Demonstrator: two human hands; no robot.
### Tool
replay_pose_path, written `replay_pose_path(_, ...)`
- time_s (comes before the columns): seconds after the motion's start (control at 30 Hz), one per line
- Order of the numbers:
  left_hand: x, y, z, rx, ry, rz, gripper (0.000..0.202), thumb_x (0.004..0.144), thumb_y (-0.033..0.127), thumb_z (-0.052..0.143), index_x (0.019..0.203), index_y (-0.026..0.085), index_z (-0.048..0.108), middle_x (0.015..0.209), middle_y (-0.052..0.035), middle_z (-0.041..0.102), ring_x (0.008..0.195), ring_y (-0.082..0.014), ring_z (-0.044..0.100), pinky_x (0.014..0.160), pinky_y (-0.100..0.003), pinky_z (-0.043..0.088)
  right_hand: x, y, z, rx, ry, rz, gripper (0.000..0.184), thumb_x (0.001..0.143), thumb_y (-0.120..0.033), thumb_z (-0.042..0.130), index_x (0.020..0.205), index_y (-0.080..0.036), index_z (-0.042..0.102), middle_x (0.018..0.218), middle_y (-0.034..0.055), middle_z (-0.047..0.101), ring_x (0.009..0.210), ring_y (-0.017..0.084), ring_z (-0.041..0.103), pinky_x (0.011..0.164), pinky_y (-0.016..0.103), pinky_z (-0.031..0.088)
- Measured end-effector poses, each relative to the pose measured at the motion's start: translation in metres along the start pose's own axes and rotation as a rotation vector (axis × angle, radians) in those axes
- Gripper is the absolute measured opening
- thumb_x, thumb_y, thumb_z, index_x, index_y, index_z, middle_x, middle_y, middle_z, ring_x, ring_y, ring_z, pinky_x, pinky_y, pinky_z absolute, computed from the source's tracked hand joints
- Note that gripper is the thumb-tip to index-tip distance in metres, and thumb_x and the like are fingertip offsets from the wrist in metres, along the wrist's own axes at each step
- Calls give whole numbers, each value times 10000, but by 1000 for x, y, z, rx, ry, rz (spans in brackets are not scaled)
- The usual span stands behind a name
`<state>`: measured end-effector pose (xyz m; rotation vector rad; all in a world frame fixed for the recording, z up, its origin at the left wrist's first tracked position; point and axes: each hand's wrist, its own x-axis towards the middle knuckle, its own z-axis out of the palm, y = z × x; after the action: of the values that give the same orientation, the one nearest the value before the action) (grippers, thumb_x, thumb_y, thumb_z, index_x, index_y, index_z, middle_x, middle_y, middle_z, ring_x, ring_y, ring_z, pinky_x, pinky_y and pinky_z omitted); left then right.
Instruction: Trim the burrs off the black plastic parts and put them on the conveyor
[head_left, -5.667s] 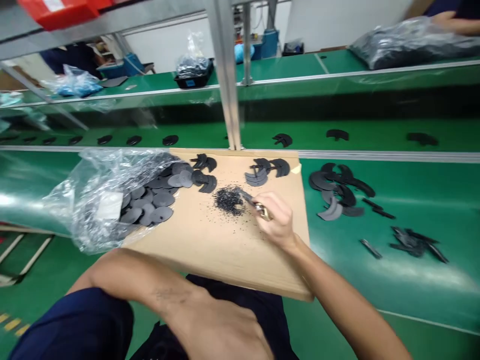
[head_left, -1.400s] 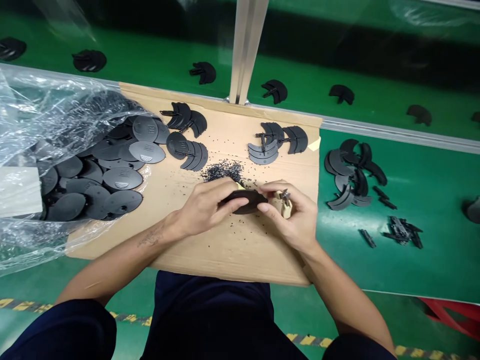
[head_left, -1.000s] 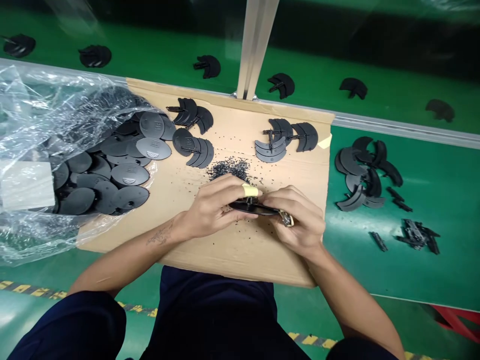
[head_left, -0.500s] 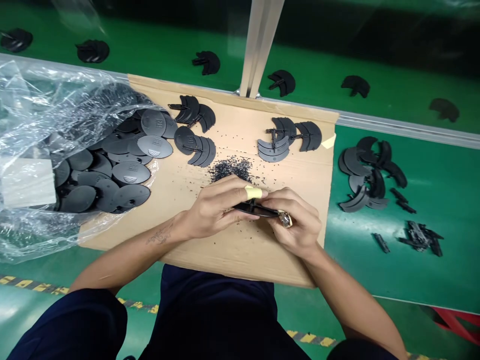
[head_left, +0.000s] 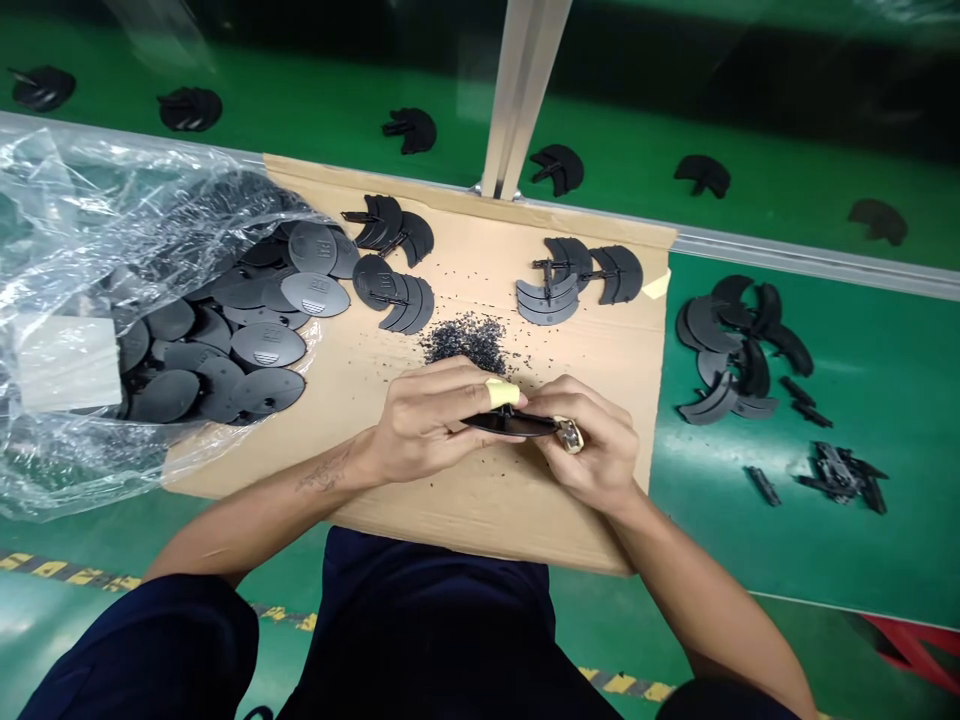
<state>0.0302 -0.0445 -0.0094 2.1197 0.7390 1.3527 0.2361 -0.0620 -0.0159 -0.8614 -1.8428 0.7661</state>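
Gripping the black disc (head_left: 510, 425) by its rim, likely light and stiff, my left hand (head_left: 439, 420) closed, right hand (head_left: 592, 440) pinching a small metal tool (head_left: 570, 435).

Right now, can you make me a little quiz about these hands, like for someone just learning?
1. True or false: the tape is on a finger of the left hand.
2. What lies in the clear plastic bag: black plastic discs or metal nuts?
3. Which hand holds the small hand tool?

Key:
1. True
2. Black plastic discs
3. The right hand
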Motion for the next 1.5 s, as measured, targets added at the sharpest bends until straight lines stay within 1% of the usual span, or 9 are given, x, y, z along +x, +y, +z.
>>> replay_pose_path(0.13,0,0,0,-9,-20,19,254,959,194,670,1212,203,684,977,-64,782,851,-146,710,764,-298,575,0,0,-1,-2,-7,-1,180,878,-123,683,1026,-221,713,943,67,741,801,198,708,704,346,597)
replay_pose_path(0.33,0,3,-1,30,-5,-8,173,912,229,743,1080,186,731,847,-41,764,778,-140,693,697,-273,558,1,1,1,23,-11,-6,163,885,-98,677,1000,-211,701,892,55,728,783,183,697,695,330,587)
replay_pose_path(0.53,0,2,1,-40,-37,-45,279,915,315,744,1162,190,717,972,-70,778,865,-157,719,777,-296,593,3,-1,2,110,29,28,94,887,-159,716,961,-216,723,916,60,746,797,186,708,715,341,600)
replay_pose_path(0.77,-3,-5,-4,22,-2,-82,258,895,205,760,1148,176,719,957,-63,752,851,-135,686,740,-253,557,8,-4,-7,60,74,277,226,903,-323,718,1104,-222,696,1047,72,719,878,201,683,798,383,588)
replay_pose_path(0.83,-2,-8,-7,73,-7,-59,234,908,169,733,1142,176,718,948,-60,733,849,-136,662,731,-260,535,10,-3,-11,34,86,299,173,929,-331,678,1062,-221,691,1037,65,707,874,199,672,808,386,572)
replay_pose_path(0.97,-2,-10,-9,163,-59,-35,244,921,130,690,1154,203,706,903,-36,695,816,-141,607,705,-269,494,11,3,-16,-127,51,172,90,970,-278,606,1010,-230,672,954,50,696,886,209,649,810,387,531)
replay_pose_path(1.13,-3,-9,-8,162,-127,21,259,924,62,635,1144,185,694,896,-37,687,806,-144,574,725,-280,490,9,10,-17,-387,-95,-36,66,946,-172,594,984,-209,634,832,48,643,748,195,545,668,349,439)
replay_pose_path(1.27,-4,-8,-8,164,-153,39,213,932,66,624,1103,169,699,885,-45,683,811,-154,576,724,-288,494,7,13,-18,-503,-144,-92,87,949,-161,564,953,-212,635,756,29,584,678,182,464,619,339,367)
replay_pose_path(1.5,-6,-9,-7,159,-158,51,227,931,67,635,1123,174,690,915,-47,699,819,-150,593,735,-294,509,5,12,-18,-608,-153,-131,112,959,-138,538,925,-187,633,722,24,573,653,168,445,592,324,329)
